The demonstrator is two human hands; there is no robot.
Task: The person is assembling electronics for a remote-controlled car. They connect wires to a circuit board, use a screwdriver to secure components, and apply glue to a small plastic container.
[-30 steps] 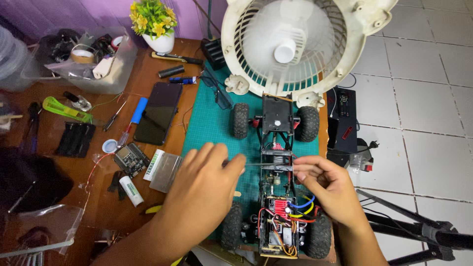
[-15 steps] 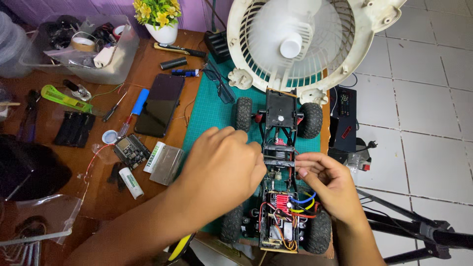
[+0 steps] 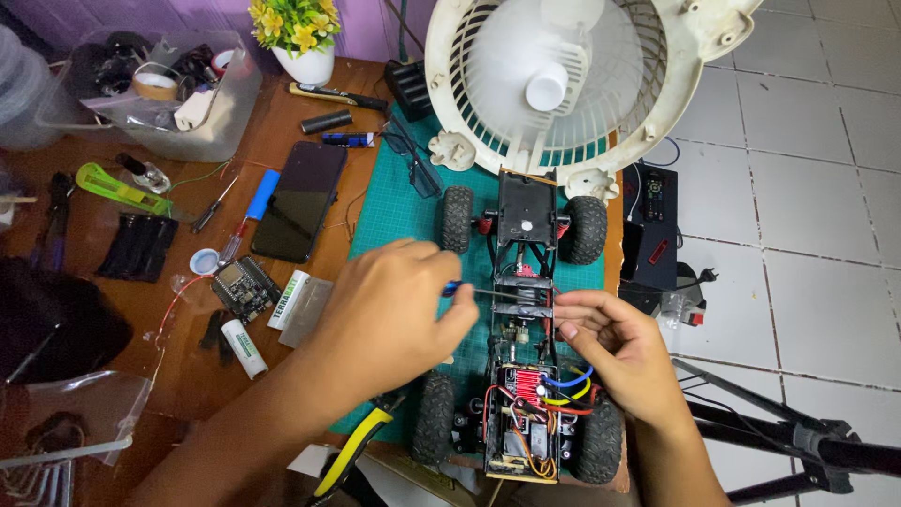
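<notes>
The left hand is closed around a small screwdriver, whose blue handle end peeks out between the fingers while its thin shaft runs level to the right, across the frame of a model car. The car lies stripped of its body on a green mat on the wooden worktop, its four black tyres showing and red, blue and yellow wires bunched near the end closest to the person. The right hand rests against the right side of the frame, fingers loosely curled with the tips at the shaft's end; whether they pinch anything cannot be told. A white fan stands just beyond the car. A dark phone lies left of the mat.
</notes>
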